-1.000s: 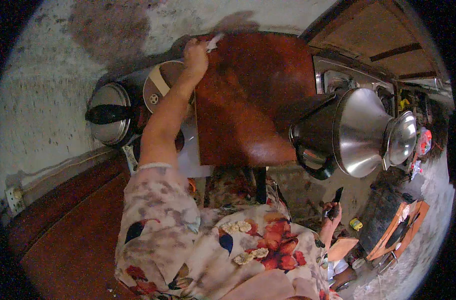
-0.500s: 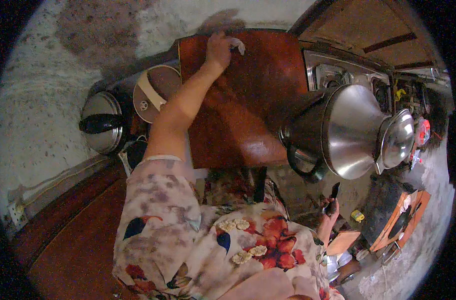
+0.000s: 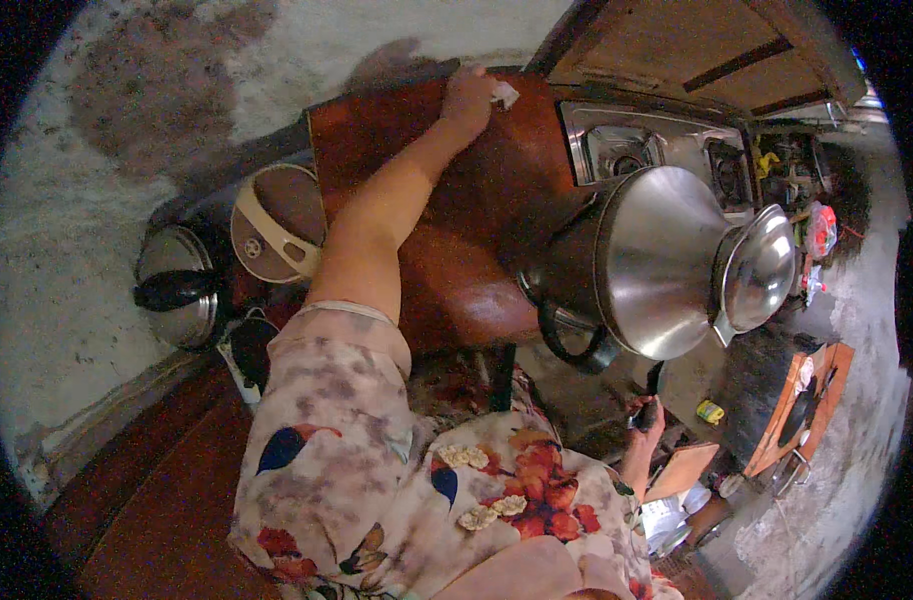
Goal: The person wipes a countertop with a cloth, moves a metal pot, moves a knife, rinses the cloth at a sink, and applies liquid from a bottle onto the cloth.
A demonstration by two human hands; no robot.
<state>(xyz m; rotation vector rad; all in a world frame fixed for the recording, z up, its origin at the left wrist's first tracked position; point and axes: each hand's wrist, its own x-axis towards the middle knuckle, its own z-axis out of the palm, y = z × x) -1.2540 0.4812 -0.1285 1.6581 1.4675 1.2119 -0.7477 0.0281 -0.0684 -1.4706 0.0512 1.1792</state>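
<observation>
Stretched out over the reddish-brown wooden tabletop [image 3: 477,240], my left hand [image 3: 470,105] is closed on a crumpled white tissue or cloth [image 3: 505,95] near the far edge by the wall. Lower right, beside my body, my right hand [image 3: 646,422] is closed around a slim black object [image 3: 655,380]; its kind is too dark to make out. Between the tabletop and that hand is a large steel kettle-like vessel [image 3: 662,265] with a black curved handle [image 3: 587,352] and a shiny domed lid [image 3: 762,270]. Neither hand touches the vessel.
Left of the tabletop are a beige-and-brown lidded container [image 3: 277,222] and a lidded pot [image 3: 177,285] with a black handle. A steel gas stove [image 3: 622,145] sits beyond the vessel. On the right are a yellow container [image 3: 710,411] and a wooden-framed dark box [image 3: 802,410].
My left hand, with the white piece, has slid rightward along the far part of the tabletop. The whole view has shifted, and my right hand still grips the black object.
</observation>
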